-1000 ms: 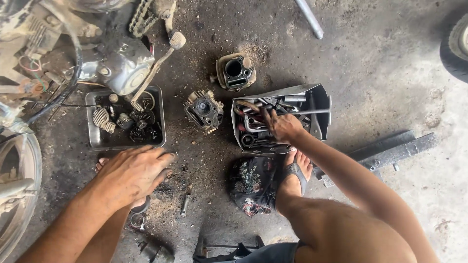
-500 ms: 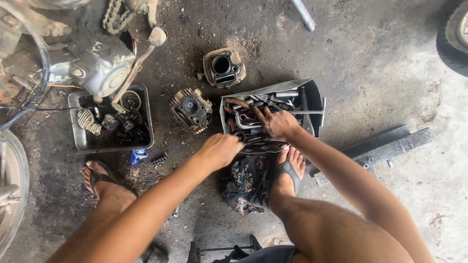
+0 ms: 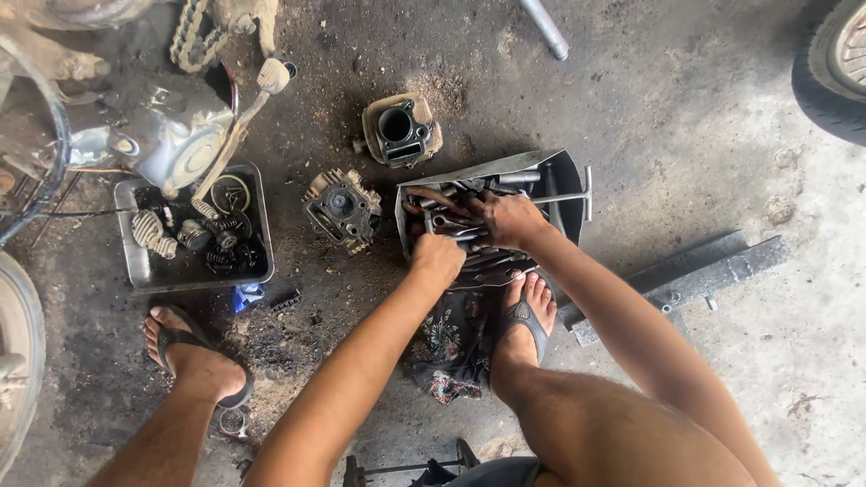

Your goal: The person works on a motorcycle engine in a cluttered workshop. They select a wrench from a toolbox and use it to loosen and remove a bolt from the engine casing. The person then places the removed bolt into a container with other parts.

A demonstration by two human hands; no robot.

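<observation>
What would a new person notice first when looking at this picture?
First, both hands in the middle: the right hand is deep among the wrenches in a grey metal tool tray, and the left hand rests at its near edge. Next, the dirty engine cylinder head just left of the tray, and a cylinder block above it on the oily floor.

my hands dig in a grey metal tool tray; dark floral-patterned rag below, blue scrap, black sandals.

Motorcycle repair workshop — oily concrete floor, engine cylinder, tray of parts, tyre.
</observation>
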